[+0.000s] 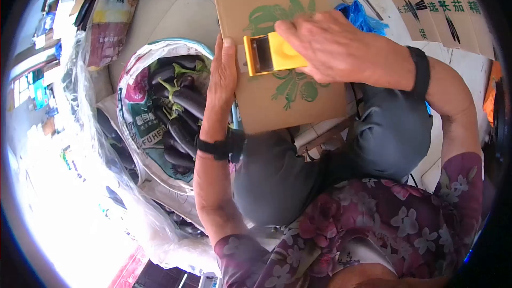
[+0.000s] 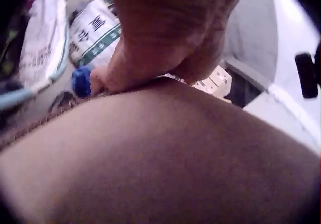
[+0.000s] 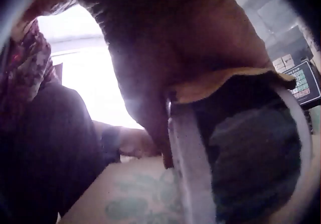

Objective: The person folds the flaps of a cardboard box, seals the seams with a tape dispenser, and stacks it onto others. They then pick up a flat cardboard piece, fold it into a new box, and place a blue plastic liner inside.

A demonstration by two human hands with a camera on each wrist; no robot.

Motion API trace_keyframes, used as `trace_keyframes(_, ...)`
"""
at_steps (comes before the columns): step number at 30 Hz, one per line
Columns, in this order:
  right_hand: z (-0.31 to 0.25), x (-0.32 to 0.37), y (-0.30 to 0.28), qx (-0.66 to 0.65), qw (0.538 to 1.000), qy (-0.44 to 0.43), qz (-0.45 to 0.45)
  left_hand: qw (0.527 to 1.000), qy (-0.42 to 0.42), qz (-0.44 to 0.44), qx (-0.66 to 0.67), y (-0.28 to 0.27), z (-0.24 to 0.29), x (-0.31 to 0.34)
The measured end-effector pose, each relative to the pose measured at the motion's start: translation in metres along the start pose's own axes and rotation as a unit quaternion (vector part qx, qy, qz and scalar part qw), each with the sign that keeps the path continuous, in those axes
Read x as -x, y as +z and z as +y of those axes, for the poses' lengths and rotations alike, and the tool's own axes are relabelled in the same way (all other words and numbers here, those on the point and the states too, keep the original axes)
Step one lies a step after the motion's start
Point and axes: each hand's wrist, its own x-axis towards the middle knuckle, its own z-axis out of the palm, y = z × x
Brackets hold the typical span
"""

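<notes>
A cardboard box (image 1: 298,108) with green vegetable prints lies in front of the person's knees. My right hand (image 1: 341,48) grips a yellow tape dispenser (image 1: 285,53) over the middle of the box's top. In the right wrist view, the dispenser's dark roll (image 3: 256,148) shows close up beneath the hand. My left hand (image 1: 222,72) lies along the box's left edge, its fingers and thumb stretched out. The left wrist view shows that hand (image 2: 165,33) pressed against the brown cardboard, with part of its fingers hidden.
Left of the box stands a round, sack-lined container (image 1: 130,128) full of eggplants (image 1: 184,101). Blue plastic bags (image 1: 360,18) and flattened printed cardboard (image 1: 437,10) lie on the floor at the back. A scale's keypad (image 3: 303,86) shows in the right wrist view.
</notes>
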Motion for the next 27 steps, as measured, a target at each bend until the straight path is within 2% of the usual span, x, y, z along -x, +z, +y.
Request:
trace_keyframes(2, -0.011, -0.016, 0.001, 0.009, 1.0, 0.001, -0.005, 0.987, -0.13, 0.031, 0.094, -0.002, -0.032, -0.002)
trace_keyframes(3, -0.015, -0.022, 0.003, 0.013, 1.0, -0.008, -0.013, 0.982, -0.149, 0.037, 0.11, -0.002, -0.044, -0.001)
trace_keyframes(8, -0.019, -0.025, 0.004, 0.026, 0.998, -0.026, -0.052, 0.98, -0.151, 0.035, 0.123, -0.005, -0.059, 0.005)
trace_keyframes(12, -0.007, 0.0, -0.009, 0.042, 0.998, -0.013, -0.043, 0.982, -0.115, 0.031, 0.148, -0.005, -0.078, 0.001)
trace_keyframes(14, 0.009, 0.019, -0.016, 0.038, 0.999, 0.012, -0.037, 0.986, -0.14, 0.055, 0.074, -0.006, -0.078, -0.001)
trace_keyframes(16, 0.028, 0.046, -0.024, 0.04, 0.998, 0.036, -0.043, 0.99, -0.115, 0.072, 0.031, -0.005, -0.078, -0.001)
trace_keyframes(18, 0.05, 0.073, -0.033, 0.043, 0.999, 0.021, -0.022, 0.988, -0.127, 0.04, 0.084, -0.008, -0.089, -0.003)
trace_keyframes(19, 0.058, 0.087, -0.033, 0.042, 0.999, 0.023, -0.023, 0.987, -0.119, 0.054, 0.091, -0.005, -0.079, -0.001)
trace_keyframes(21, 0.073, 0.111, -0.033, 0.039, 0.996, 0.073, -0.041, 0.982, -0.129, 0.044, 0.134, -0.004, -0.083, 0.0)
trace_keyframes(22, 0.081, 0.122, -0.029, 0.039, 0.996, 0.075, -0.041, 0.975, -0.136, 0.037, 0.174, -0.004, -0.082, 0.0)
trace_keyframes(27, 0.112, 0.142, 0.01, 0.008, 0.996, 0.094, -0.01, 0.968, -0.158, 0.041, 0.191, -0.004, -0.088, 0.001)
